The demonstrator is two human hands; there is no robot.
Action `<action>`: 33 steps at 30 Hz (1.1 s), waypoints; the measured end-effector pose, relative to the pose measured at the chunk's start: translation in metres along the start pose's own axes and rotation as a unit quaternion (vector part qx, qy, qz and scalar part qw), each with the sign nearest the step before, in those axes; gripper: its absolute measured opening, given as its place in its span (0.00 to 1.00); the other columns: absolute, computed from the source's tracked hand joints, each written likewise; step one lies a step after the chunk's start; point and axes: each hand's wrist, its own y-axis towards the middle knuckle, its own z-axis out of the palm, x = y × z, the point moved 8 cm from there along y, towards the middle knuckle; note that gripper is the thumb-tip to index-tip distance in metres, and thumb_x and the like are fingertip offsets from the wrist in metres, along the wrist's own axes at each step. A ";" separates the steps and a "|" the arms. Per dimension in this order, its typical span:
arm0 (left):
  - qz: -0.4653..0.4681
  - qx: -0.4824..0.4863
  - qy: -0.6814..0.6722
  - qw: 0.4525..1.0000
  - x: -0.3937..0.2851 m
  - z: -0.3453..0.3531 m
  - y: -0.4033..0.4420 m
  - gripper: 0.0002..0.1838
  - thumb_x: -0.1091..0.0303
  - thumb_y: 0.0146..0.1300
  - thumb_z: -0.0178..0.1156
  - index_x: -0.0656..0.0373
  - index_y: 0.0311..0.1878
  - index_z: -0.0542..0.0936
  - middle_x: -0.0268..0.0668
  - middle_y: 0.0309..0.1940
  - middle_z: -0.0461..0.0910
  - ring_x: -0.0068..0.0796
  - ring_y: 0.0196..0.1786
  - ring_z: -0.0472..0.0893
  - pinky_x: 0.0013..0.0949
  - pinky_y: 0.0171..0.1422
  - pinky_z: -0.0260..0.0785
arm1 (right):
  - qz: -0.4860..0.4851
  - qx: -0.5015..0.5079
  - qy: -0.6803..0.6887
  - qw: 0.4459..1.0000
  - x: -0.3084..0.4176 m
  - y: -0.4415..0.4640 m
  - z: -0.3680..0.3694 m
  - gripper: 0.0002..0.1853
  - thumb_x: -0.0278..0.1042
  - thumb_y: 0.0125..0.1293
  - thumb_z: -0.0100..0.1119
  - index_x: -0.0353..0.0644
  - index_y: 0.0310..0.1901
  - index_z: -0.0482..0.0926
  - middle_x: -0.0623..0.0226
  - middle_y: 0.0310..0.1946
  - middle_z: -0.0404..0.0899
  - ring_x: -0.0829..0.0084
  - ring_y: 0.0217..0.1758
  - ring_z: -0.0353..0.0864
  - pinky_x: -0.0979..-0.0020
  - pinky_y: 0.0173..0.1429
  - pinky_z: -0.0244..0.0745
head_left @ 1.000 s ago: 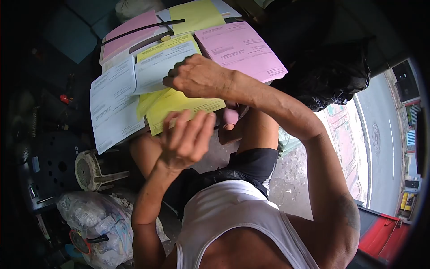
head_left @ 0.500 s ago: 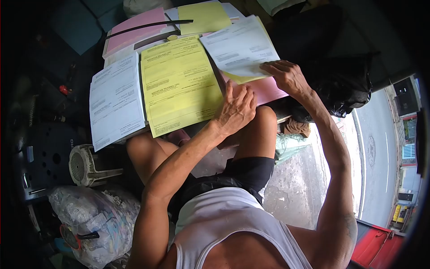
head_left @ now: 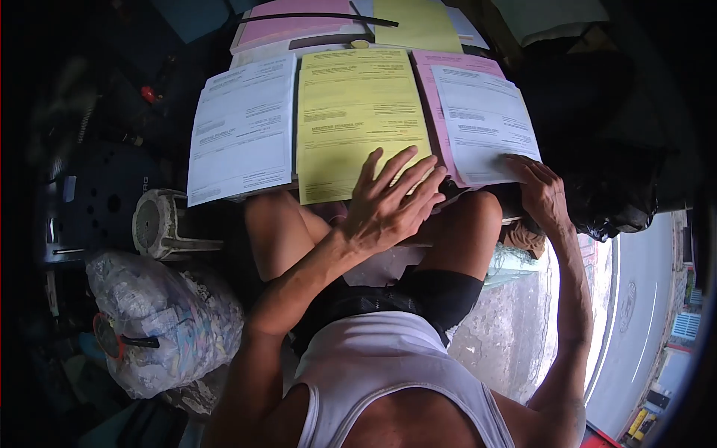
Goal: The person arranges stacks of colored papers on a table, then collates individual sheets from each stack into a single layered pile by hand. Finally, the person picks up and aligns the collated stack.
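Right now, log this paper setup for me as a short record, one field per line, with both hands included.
Left pile: white forms
Middle pile: yellow forms
Right pile: pink forms, partly covered by smaller-looking white sheets
Left hand: fingers spread over the yellow forms' lower right corner; contact unclear
Right hand: fingertips at the white sheets' lower right corner; thumb's grip hidden
Behind the piles: black strip lying across pink and yellow paper
Beside the person's left: clear stuffed plastic bag, round-topped stool
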 end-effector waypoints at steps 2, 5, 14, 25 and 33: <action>-0.002 0.019 0.052 0.998 0.029 -0.050 -0.029 0.22 0.61 0.62 0.73 0.56 0.58 0.86 0.37 0.61 0.84 0.44 0.67 0.79 0.54 0.74 0.64 | 0.016 -0.014 0.005 1.000 -0.002 0.002 0.000 0.19 0.16 0.64 0.59 0.43 0.55 0.84 0.54 0.48 0.88 0.51 0.51 0.89 0.57 0.52 0.85; -0.113 0.113 0.210 0.965 0.108 -0.110 -0.078 0.34 0.49 0.64 0.70 0.56 0.69 0.78 0.39 0.72 0.74 0.44 0.77 0.68 0.61 0.77 0.58 | 0.099 0.019 0.040 0.994 -0.014 0.003 0.004 0.20 0.17 0.67 0.57 0.45 0.58 0.83 0.51 0.47 0.87 0.49 0.47 0.88 0.58 0.48 0.84; -0.091 0.135 0.301 0.940 0.165 -0.178 -0.131 0.20 0.78 0.65 0.64 0.56 0.60 0.84 0.39 0.56 0.86 0.41 0.59 0.84 0.50 0.66 0.72 | 0.162 0.051 0.048 0.984 -0.022 0.011 0.002 0.13 0.27 0.76 0.56 0.37 0.57 0.84 0.46 0.43 0.87 0.50 0.40 0.88 0.60 0.42 0.80; 0.047 0.134 0.169 0.975 0.103 -0.064 -0.031 0.47 0.83 0.59 0.59 0.31 0.80 0.65 0.45 0.64 0.76 0.40 0.44 0.86 0.40 0.54 0.86 | 0.222 -0.035 0.149 0.963 -0.035 0.043 -0.008 0.17 0.43 0.80 0.53 0.38 0.53 0.84 0.53 0.34 0.86 0.65 0.34 0.85 0.61 0.43 0.79; 0.140 0.220 0.174 0.950 0.063 -0.021 -0.043 0.30 0.71 0.66 0.58 0.40 0.72 0.75 0.49 0.77 0.62 0.40 0.52 0.83 0.38 0.53 0.86 | 0.213 -0.063 0.155 0.963 0.010 0.112 -0.018 0.14 0.38 0.77 0.56 0.39 0.52 0.84 0.49 0.33 0.85 0.55 0.36 0.87 0.60 0.45 0.79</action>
